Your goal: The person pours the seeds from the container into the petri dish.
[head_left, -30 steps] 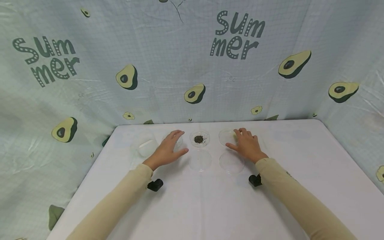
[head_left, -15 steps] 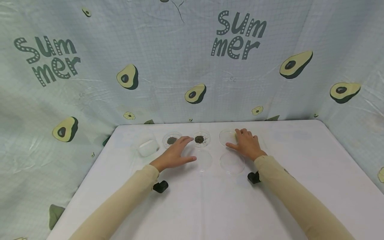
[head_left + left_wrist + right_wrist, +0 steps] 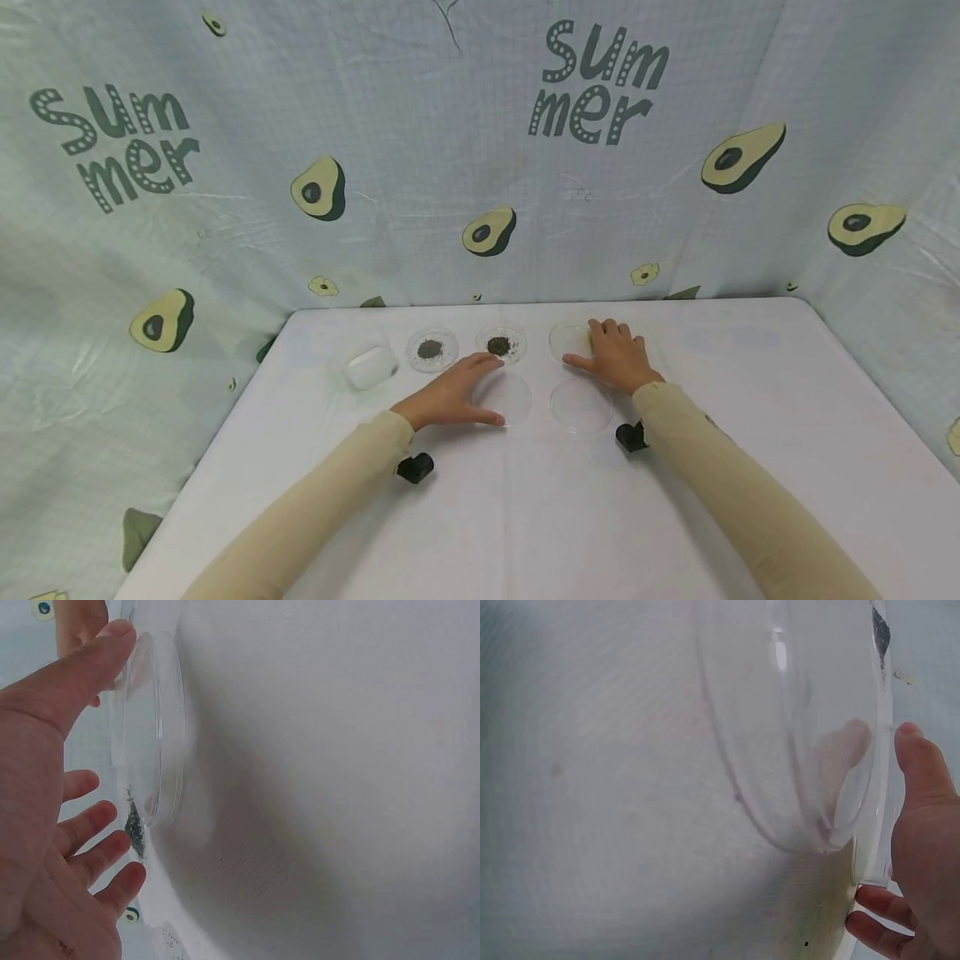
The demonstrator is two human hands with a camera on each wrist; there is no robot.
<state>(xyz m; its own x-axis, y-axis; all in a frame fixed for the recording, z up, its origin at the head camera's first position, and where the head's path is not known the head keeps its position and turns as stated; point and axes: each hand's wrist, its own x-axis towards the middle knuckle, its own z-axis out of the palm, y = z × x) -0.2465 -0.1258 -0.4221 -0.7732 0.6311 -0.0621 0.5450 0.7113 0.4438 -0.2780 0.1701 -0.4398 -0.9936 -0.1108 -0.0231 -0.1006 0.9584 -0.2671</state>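
Observation:
My left hand (image 3: 454, 395) is spread over the left side of a clear round petri dish or lid (image 3: 513, 400), thumb near its front edge and fingers near its back edge. In the left wrist view the thumb tip (image 3: 120, 634) overlaps the rim. My right hand (image 3: 618, 360) is at a clear petri dish (image 3: 567, 343) in the back row, its thumb by the front rim and its fingers at the right side. Another clear round piece (image 3: 581, 407) lies in front of that dish, seen large in the right wrist view.
Behind my left hand stand two petri dishes, one with grey-dark grains (image 3: 431, 349), one with brownish-dark bits (image 3: 498, 345). A clear container with a white area (image 3: 371, 367) lies at the left. A patterned cloth (image 3: 405, 183) hangs behind the white table (image 3: 570, 517).
My left hand has moved right and toward me, from the back-left dish to the front-left clear piece, uncovering the dish of grey grains. The right hand has stayed nearly still.

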